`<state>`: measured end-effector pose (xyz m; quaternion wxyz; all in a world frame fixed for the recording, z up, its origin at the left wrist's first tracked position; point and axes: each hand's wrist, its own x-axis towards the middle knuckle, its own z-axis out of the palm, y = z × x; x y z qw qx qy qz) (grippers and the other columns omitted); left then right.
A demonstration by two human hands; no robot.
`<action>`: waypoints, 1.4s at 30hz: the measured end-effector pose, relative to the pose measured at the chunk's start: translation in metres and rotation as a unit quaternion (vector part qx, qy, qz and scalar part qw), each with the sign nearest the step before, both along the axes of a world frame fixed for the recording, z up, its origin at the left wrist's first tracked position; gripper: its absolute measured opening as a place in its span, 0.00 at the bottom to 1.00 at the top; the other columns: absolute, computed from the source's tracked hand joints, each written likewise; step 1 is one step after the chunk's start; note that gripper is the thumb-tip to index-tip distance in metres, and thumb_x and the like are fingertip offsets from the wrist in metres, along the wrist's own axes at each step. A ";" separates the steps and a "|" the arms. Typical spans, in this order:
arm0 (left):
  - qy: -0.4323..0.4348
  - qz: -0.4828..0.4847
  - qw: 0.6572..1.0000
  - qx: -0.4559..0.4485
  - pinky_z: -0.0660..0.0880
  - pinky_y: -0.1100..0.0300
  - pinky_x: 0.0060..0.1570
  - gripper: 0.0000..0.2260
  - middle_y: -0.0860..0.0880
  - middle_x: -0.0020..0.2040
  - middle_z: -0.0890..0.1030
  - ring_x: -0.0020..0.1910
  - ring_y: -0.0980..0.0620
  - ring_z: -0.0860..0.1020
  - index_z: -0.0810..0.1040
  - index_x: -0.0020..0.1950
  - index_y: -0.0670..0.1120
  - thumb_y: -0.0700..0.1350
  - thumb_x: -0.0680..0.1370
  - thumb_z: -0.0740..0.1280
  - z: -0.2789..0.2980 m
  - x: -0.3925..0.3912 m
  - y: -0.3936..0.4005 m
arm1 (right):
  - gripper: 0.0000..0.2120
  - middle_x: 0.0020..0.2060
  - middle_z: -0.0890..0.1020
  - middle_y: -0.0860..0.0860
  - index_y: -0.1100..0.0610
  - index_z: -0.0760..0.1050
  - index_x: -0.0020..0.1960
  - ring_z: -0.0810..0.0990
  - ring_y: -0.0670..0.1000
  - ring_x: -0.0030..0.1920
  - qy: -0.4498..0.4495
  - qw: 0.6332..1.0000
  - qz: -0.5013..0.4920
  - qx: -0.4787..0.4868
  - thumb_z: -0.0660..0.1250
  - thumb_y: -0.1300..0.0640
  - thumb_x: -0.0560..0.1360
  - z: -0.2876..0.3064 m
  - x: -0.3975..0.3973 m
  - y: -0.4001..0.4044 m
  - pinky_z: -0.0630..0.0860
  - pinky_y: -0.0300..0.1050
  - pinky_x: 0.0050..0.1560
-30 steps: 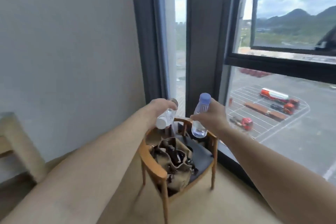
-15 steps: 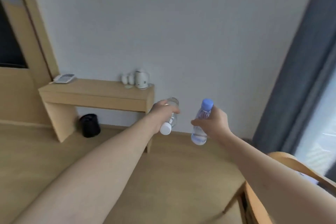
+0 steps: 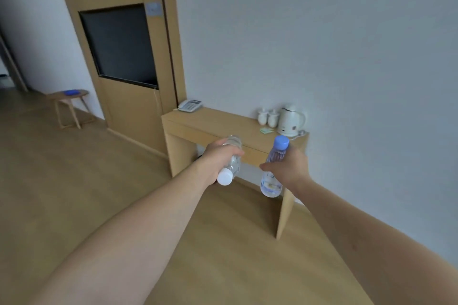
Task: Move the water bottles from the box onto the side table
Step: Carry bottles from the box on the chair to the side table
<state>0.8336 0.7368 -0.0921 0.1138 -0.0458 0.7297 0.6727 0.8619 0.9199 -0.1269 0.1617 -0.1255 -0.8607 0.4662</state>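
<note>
My left hand (image 3: pixel 214 161) grips a clear water bottle with a white cap (image 3: pixel 231 163), held upside down with the cap pointing toward me. My right hand (image 3: pixel 288 168) grips a second clear bottle with a blue cap (image 3: pixel 273 168), held upright. Both bottles hang in the air in front of a wooden side table (image 3: pixel 218 122) that stands against the grey wall. The box is out of view.
On the table sit a white kettle (image 3: pixel 291 120), two white cups (image 3: pixel 267 116), a small green packet (image 3: pixel 266 130) and a telephone (image 3: pixel 190 106). A tall wooden cabinet with a dark panel (image 3: pixel 121 44) stands to the left. A small wooden stool (image 3: pixel 68 105) stands far left on the wooden floor.
My view has swung left from the window and chair to the wall and side table. Both hands kept their bottles and now sit closer to the table.
</note>
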 end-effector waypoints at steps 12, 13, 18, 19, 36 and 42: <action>-0.021 0.019 1.000 -0.008 0.81 0.44 0.53 0.32 0.44 0.60 0.79 0.52 0.40 0.82 0.71 0.73 0.51 0.41 0.71 0.76 -0.044 -0.257 -0.047 | 0.20 0.37 0.78 0.48 0.51 0.69 0.40 0.77 0.48 0.37 -0.004 1.000 0.024 0.008 0.81 0.56 0.62 -0.028 -0.254 -0.048 0.77 0.48 0.40; -0.024 0.013 1.000 -0.009 0.80 0.43 0.54 0.31 0.44 0.60 0.79 0.52 0.40 0.82 0.71 0.73 0.51 0.41 0.71 0.76 -0.045 -0.282 -0.051 | 0.20 0.39 0.79 0.48 0.51 0.69 0.41 0.78 0.49 0.39 -0.008 1.000 0.018 0.005 0.81 0.56 0.62 -0.029 -0.278 -0.051 0.78 0.49 0.42; -0.037 -0.008 0.999 -0.011 0.81 0.42 0.53 0.30 0.47 0.52 0.77 0.50 0.41 0.81 0.72 0.71 0.52 0.41 0.71 0.76 -0.037 -0.407 -0.063 | 0.20 0.38 0.79 0.47 0.50 0.70 0.42 0.79 0.48 0.39 -0.012 1.000 -0.006 0.006 0.81 0.56 0.61 -0.023 -0.391 -0.066 0.80 0.50 0.43; -0.037 -0.012 0.999 -0.012 0.81 0.43 0.53 0.32 0.47 0.53 0.77 0.50 0.41 0.81 0.70 0.73 0.52 0.41 0.71 0.76 -0.034 -0.430 -0.063 | 0.20 0.38 0.79 0.47 0.50 0.70 0.42 0.79 0.48 0.40 -0.011 1.000 -0.011 0.004 0.81 0.56 0.61 -0.021 -0.411 -0.067 0.80 0.50 0.43; -0.110 -0.077 0.989 -0.055 0.81 0.51 0.37 0.29 0.42 0.62 0.75 0.47 0.40 0.81 0.71 0.72 0.49 0.42 0.73 0.75 -0.087 -0.768 0.015 | 0.21 0.41 0.79 0.49 0.53 0.71 0.47 0.80 0.54 0.45 -0.050 0.997 -0.066 -0.004 0.81 0.55 0.62 -0.074 -0.735 0.010 0.80 0.54 0.49; -0.176 -0.113 0.975 -0.077 0.79 0.49 0.40 0.20 0.38 0.62 0.76 0.51 0.38 0.80 0.75 0.63 0.44 0.43 0.73 0.75 -0.090 -0.880 0.058 | 0.22 0.41 0.79 0.50 0.56 0.73 0.49 0.80 0.54 0.46 -0.084 0.993 -0.088 -0.005 0.80 0.55 0.63 -0.084 -0.836 0.053 0.79 0.51 0.48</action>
